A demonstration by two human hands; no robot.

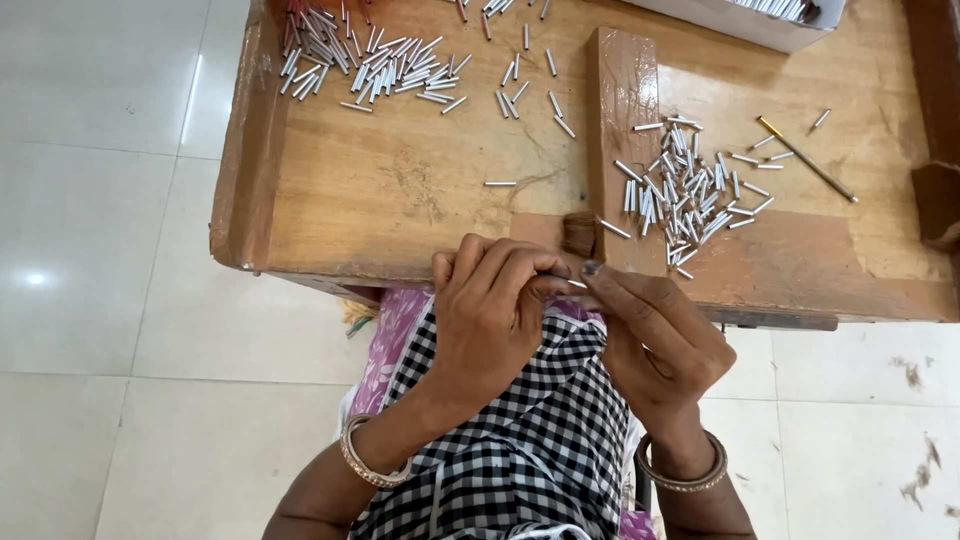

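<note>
My left hand (pixel 492 310) and my right hand (pixel 655 335) meet at the near edge of a low wooden table (pixel 400 190), above a black-and-white checked cloth (pixel 530 440) on my lap. Both pinch a small silver tube (pixel 574 284) with a tuft of brown bristles (pixel 579 233) sticking up from the fingers. The part of the tube inside the fingers is hidden. A pile of short silver tubes (pixel 685 190) lies just beyond my right hand.
A second heap of silver tubes (pixel 365 60) lies at the table's far left. An upright wooden block (pixel 622 130) stands mid-table. A thin brass-tipped rod (pixel 808 160) rests at the right. A white box (pixel 760 18) sits at the back. White tiled floor surrounds the table.
</note>
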